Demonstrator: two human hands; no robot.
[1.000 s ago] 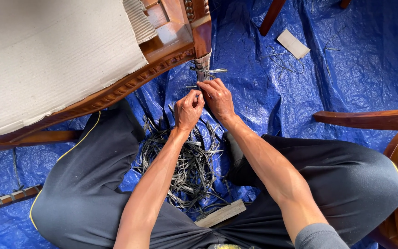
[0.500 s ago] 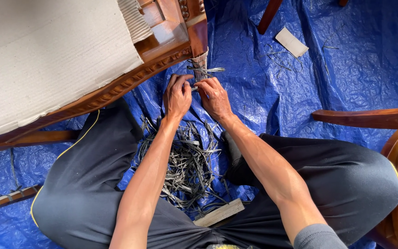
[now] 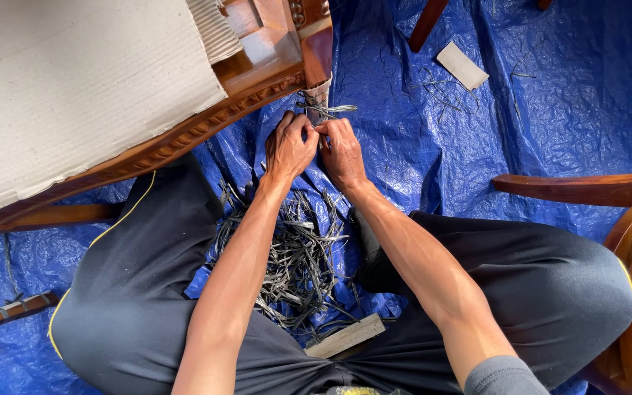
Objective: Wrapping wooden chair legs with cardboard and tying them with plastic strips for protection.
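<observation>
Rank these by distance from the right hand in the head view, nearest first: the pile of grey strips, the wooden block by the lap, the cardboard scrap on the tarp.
From the right hand:
1. Pile of grey strips, just below, between the legs.
2. Cardboard scrap, upper right on the tarp.
3. Wooden block, low, against the lap.

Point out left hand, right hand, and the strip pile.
left hand [image 3: 290, 146], head view, back of the hand.
right hand [image 3: 344, 152], head view, back of the hand.
strip pile [image 3: 298, 263], head view, middle of the heap.
</observation>
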